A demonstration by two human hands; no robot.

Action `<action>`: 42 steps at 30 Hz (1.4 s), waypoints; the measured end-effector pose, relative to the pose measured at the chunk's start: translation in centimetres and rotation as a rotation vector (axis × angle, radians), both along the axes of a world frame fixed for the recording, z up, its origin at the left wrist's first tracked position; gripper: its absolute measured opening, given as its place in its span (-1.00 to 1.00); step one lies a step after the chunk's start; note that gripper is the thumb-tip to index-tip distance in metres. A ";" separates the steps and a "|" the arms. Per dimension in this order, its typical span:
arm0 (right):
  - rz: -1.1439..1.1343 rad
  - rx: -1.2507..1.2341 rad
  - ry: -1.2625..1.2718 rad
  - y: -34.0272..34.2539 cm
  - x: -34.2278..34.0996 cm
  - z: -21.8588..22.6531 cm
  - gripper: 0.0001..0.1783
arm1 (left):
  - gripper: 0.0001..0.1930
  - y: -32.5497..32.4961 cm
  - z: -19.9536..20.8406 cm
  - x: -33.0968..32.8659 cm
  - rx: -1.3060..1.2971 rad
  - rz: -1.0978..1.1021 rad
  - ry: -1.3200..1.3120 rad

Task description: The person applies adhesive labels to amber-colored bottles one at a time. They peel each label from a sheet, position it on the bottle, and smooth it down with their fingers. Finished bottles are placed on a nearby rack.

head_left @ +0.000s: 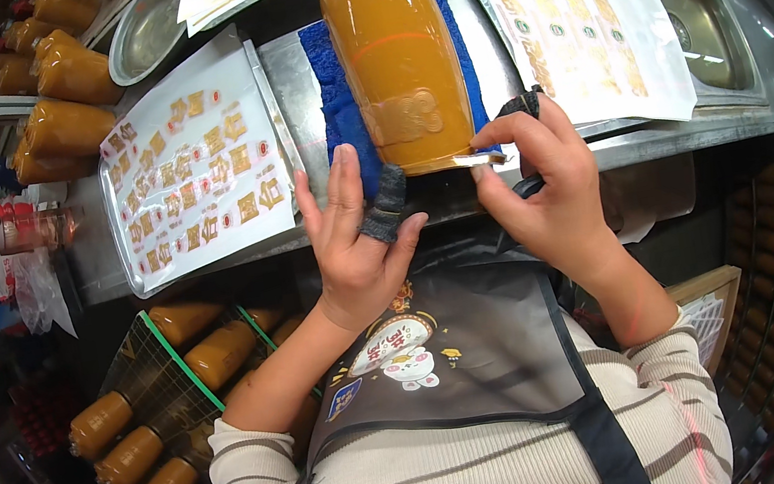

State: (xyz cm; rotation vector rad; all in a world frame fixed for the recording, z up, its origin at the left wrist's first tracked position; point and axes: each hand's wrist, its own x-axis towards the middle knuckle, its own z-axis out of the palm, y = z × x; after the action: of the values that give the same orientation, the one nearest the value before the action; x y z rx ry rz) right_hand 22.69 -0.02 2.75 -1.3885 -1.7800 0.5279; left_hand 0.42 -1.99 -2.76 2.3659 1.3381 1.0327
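A large bottle (390, 39), amber-brown and glossy with a raised pattern near its base, lies on a blue cloth (329, 89) with its neck pointing away from me. My left hand (354, 257) is open just to the left of the bottle's base, fingers spread and palm down. Dark wrapping covers one of its fingers. At the right side of the base, my right hand (549, 176) pinches a small flat pale strip (483, 159) between thumb and forefinger. Dark wrapping also shows on a right finger; a dark object in that palm is partly hidden.
A tray of gold cut-out labels (194, 176) lies at left, and sheets with gold strips (577, 34) at right. Beyond are a metal bowl (145, 27) and a sink (706, 19). More amber bottles (67, 75) stand far left; several fill a crate (185, 360) below.
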 end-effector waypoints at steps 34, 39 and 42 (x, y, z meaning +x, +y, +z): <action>-0.003 -0.581 0.554 0.7 1.8 0.9 -0.88 | -0.71 1.0 1.6 0.4 0.056 -0.058 0.086; -0.013 -0.572 0.571 0.9 1.8 0.0 -0.88 | -0.55 1.5 2.7 1.0 0.096 -0.052 0.110; -0.011 -0.584 0.543 1.0 1.9 -0.4 -0.89 | -0.54 2.1 3.7 1.5 0.135 -0.068 0.142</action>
State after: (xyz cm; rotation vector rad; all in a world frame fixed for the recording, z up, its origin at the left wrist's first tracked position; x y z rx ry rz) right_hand 24.54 0.97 2.38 -1.4380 -1.2156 1.3547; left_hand 1.91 0.07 0.95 2.6089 1.2606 0.9807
